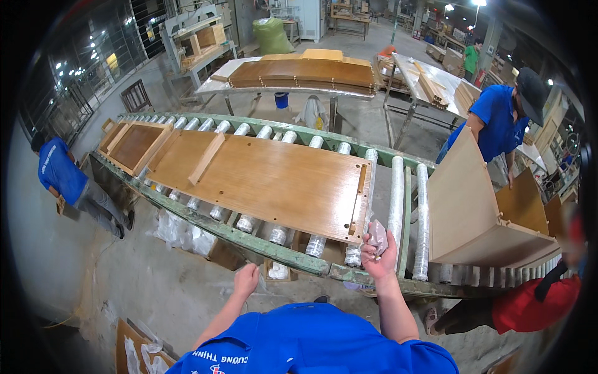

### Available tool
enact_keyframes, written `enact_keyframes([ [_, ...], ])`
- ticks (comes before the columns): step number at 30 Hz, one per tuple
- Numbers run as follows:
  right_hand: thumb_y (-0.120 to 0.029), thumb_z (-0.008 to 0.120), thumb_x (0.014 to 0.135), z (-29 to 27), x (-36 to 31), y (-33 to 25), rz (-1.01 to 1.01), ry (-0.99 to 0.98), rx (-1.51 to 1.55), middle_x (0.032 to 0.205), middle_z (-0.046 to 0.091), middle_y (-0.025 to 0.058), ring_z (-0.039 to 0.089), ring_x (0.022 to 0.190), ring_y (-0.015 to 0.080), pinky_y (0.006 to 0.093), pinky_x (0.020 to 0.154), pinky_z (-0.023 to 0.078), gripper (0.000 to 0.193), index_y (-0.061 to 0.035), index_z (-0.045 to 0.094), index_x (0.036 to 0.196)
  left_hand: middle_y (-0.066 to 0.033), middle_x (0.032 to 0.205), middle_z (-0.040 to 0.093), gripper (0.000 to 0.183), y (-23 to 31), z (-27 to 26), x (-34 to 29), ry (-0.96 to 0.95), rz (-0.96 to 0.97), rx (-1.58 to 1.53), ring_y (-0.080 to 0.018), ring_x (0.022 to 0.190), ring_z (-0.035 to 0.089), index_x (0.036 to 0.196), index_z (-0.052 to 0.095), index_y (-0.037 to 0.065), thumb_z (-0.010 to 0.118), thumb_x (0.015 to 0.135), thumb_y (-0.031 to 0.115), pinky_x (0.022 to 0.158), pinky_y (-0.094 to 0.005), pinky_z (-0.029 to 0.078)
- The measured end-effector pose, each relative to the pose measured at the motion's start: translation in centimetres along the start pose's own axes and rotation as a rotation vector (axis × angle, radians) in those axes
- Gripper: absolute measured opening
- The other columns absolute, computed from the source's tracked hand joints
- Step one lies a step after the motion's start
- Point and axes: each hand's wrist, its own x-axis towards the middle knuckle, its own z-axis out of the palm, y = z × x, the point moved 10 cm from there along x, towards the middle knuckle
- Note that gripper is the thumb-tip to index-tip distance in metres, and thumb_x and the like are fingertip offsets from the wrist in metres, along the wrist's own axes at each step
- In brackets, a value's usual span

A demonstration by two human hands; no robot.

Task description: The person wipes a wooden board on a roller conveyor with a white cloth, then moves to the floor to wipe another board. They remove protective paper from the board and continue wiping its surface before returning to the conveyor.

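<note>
My right hand [381, 262] is closed round a small pinkish-grey piece [377, 238] with angular sides, perhaps folded; its exact kind I cannot make out. It is held up at the right end of a brown wooden panel [280, 181]. That panel lies flat on the rollers, with holes along its edges and a narrow slotted strip at the right. A light wooden bar [207, 159] rests across it. My left hand [246, 278] is a loose fist in front of the conveyor's near rail [249, 240], apart from the panel; anything inside it is hidden.
A framed panel [138, 144] lies farther left on the roller conveyor [397, 193]. To the right stands a partly assembled wooden cabinet [461, 199], with a co-worker in blue [498, 118] behind it and a person in red [536, 305] nearby. Stacked panels [302, 73] fill a table beyond.
</note>
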Motion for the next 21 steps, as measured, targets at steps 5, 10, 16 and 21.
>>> enact_keyframes([
  [5,-0.049,0.046,0.091,0.5,1.3,-0.8,-0.044,-0.008,-0.015,0.094,0.058,0.0097,0.048,0.061,0.0126,0.0229,0.048,0.036,0.05,-0.0135,0.05,0.127,-0.0173,0.068,0.056,0.034,1.8,-0.8,6.0,0.09,0.108,-0.034,-0.0393,0.068,0.056,0.066,0.049,0.004,0.054,0.088,0.03,0.059,-0.0481,0.042],
  [10,-0.05,0.041,0.092,0.6,-1.2,-0.6,-0.194,0.045,0.074,0.092,0.055,0.01,0.046,0.059,0.013,0.0243,0.048,0.036,0.05,-0.0143,0.049,0.127,-0.0198,0.068,0.057,0.04,-0.2,-1.0,14.0,0.043,0.055,-0.115,-0.0402,0.068,0.056,0.068,0.055,0.003,0.049,0.092,0.034,0.059,-0.0476,0.042],
  [16,-0.05,0.035,0.095,0.4,-5.2,1.5,-0.452,0.058,0.138,0.09,0.054,0.0113,0.042,0.055,0.0122,0.0244,0.046,0.034,0.053,-0.0129,0.044,0.132,-0.0184,0.078,0.061,0.03,-0.6,-2.6,23.2,0.151,0.167,-0.386,-0.0406,0.074,0.057,0.089,0.056,0.005,0.046,0.094,0.033,0.064,-0.0468,0.044],
  [21,-0.05,0.034,0.095,-0.1,-7.0,5.1,-0.592,0.134,0.143,0.085,0.054,0.011,0.039,0.049,0.0117,0.0235,0.041,0.032,0.054,-0.0117,0.044,0.132,-0.0175,0.08,0.062,0.032,1.6,-0.5,25.9,-0.038,0.314,-0.214,-0.0391,0.075,0.059,0.088,0.055,0.007,0.047,0.093,0.038,0.065,-0.0478,0.044],
])
